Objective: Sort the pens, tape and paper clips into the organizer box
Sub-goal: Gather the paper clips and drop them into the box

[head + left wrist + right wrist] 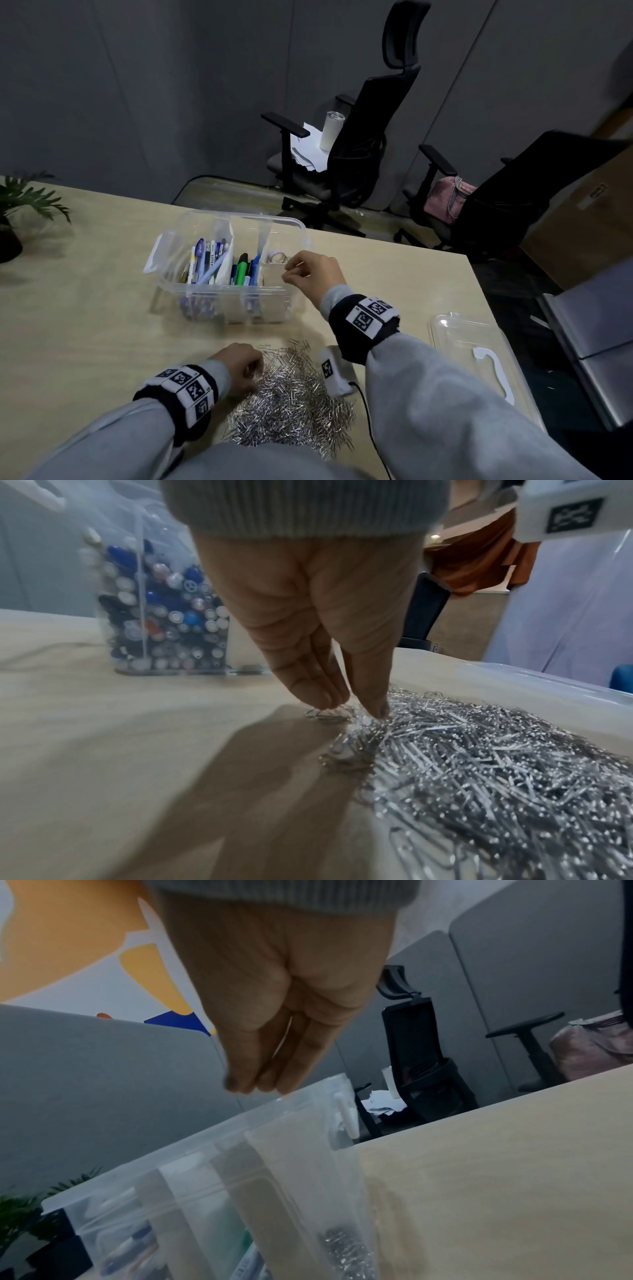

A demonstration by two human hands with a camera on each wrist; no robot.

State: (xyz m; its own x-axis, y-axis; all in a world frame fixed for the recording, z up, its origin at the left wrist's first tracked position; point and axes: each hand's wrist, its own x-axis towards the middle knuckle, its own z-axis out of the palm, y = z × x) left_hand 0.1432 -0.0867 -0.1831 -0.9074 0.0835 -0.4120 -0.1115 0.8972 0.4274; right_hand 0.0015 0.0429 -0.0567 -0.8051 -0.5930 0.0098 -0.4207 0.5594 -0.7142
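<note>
A clear organizer box (239, 292) stands mid-table with pens (205, 260) in its left and middle compartments and a tape roll (277, 256) at the right. My right hand (291, 270) hovers over the right compartment and pinches a thin paper clip (285, 1035) between thumb and fingers, just above the box rim (205, 1131). Silvery clips (346, 1250) lie low in that compartment. A big pile of paper clips (294, 401) lies near the front edge. My left hand (253, 373) reaches down at the pile's left edge (479, 764), with its fingertips (322, 696) and thumb pinching a few clips.
A clear lid (462, 335) with a white handle lies at the table's right. A potted plant (20, 205) sits at the far left. Two office chairs (359, 137) stand behind the table. A white tagged device (334, 371) with a cable lies beside the pile.
</note>
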